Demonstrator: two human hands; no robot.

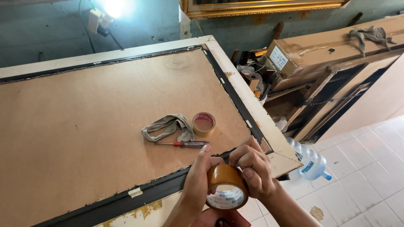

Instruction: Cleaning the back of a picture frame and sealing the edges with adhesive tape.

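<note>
A roll of brown packing tape (pixel 226 186) is held upright between both hands near the front edge of a large framed board (pixel 84 126) lying face down. My left hand (pixel 197 178) grips the roll's left side, thumb on top. My right hand (pixel 251 168) clasps its right side, fingers curled over the top by the frame's black edge strip (pixel 235 94). On the brown backing lie a second tape roll (pixel 204 124), a grey rag (pixel 168 127) and a red-handled screwdriver (pixel 185 144), just beyond my hands.
Right of the board, wooden frames and a taped cardboard package (pixel 320 46) lean against the wall, with another rag (pixel 370 34) on top. A blue water bottle (pixel 311 162) lies on the white tiled floor (pixel 362 168). A bright lamp (pixel 113 7) glares at the back.
</note>
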